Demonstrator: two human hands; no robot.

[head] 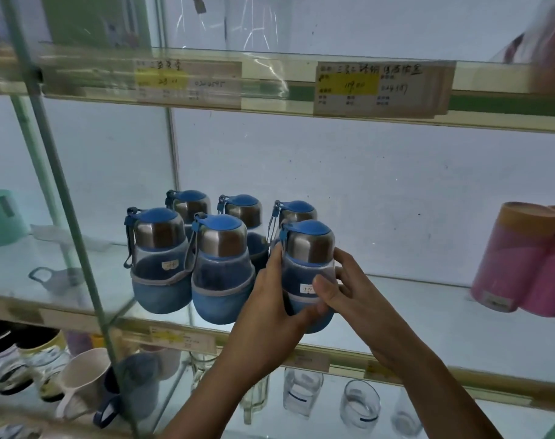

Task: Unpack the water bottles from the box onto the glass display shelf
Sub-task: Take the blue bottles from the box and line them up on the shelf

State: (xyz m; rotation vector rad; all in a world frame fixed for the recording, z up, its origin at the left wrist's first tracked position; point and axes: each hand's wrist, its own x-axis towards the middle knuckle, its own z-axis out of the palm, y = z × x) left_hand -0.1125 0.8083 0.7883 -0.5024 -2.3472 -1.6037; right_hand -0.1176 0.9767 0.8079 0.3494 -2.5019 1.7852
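You have both hands on the front-right bottle (308, 261), which appears set down on the glass shelf (402, 308) close to its front edge. Your left grip (266, 299) wraps the bottle's 9 o'clock side, fingers curled up toward the steel neck. Your right grip (342, 289) curls round the 3 o'clock side, thumb lying across the front just beside the small sticker (307, 288). Holding it from both sides likely lets you turn and nudge it without bumping its neighbours. My guess is that you are squaring it so the sticker faces the aisle and the row lines up.

Count six bottles in all, in two rows of three. The held one closes the front row at its right end. It sits just beside the middle front bottle (221, 270), with your left fingers between them. The back-right bottle (296, 210) is close behind at 12 o'clock. All six stand upright, blue caps up, with straps hanging at their 9 o'clock sides.

The box is out of view, so I cannot tell whether more are left to unpack. Well apart at 3 o'clock, two pink cups (516, 261) show on the same shelf, and the bare glass between looks wide enough for another column. Two labels (377, 87) sit on the upper shelf's edge at 12 o'clock.
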